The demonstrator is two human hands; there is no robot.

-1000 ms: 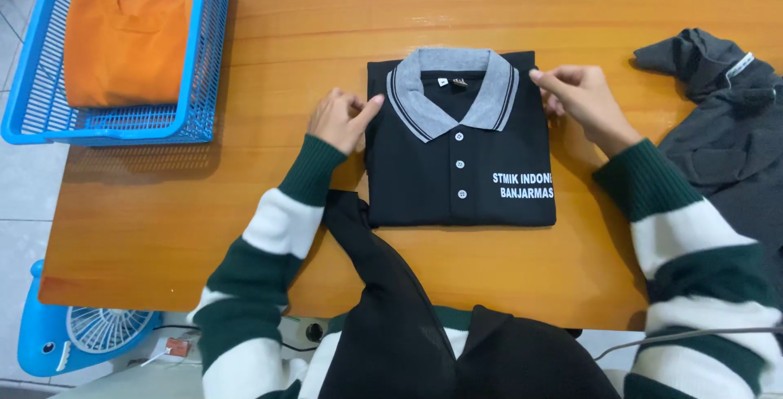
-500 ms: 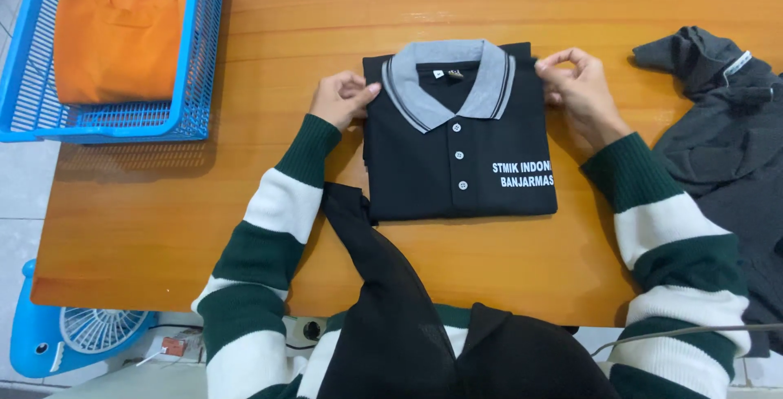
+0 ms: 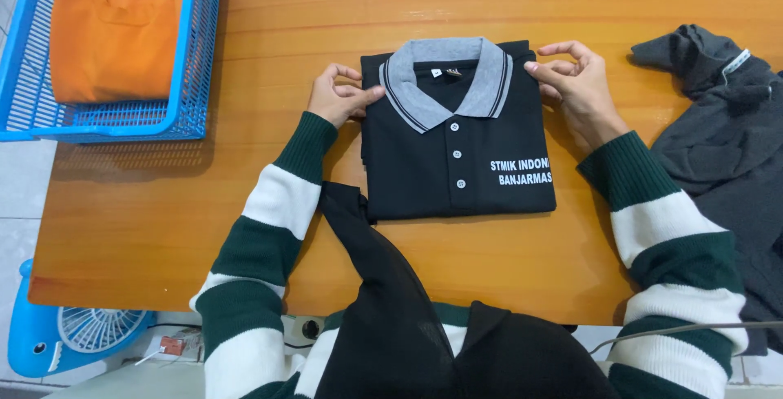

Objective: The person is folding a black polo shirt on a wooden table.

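Note:
A folded black polo shirt (image 3: 457, 162) with a grey striped collar, white buttons and white lettering lies in the middle of the wooden table (image 3: 326, 7). My left hand (image 3: 338, 95) pinches the shirt's upper left edge by the shoulder. At the upper right corner my right hand (image 3: 571, 81) holds the edge between thumb and fingers. Both arms wear green and white striped sleeves.
A blue mesh basket (image 3: 200, 48) at the far left holds a folded orange garment (image 3: 110, 28). A crumpled dark grey garment (image 3: 726, 121) lies at the right edge. A black scarf end (image 3: 375, 268) hangs over the near table edge. A blue fan (image 3: 77, 338) stands on the floor.
Both hands went from pointing at the shirt's upper corners to gripping its edges. The shirt shifted slightly toward the far side.

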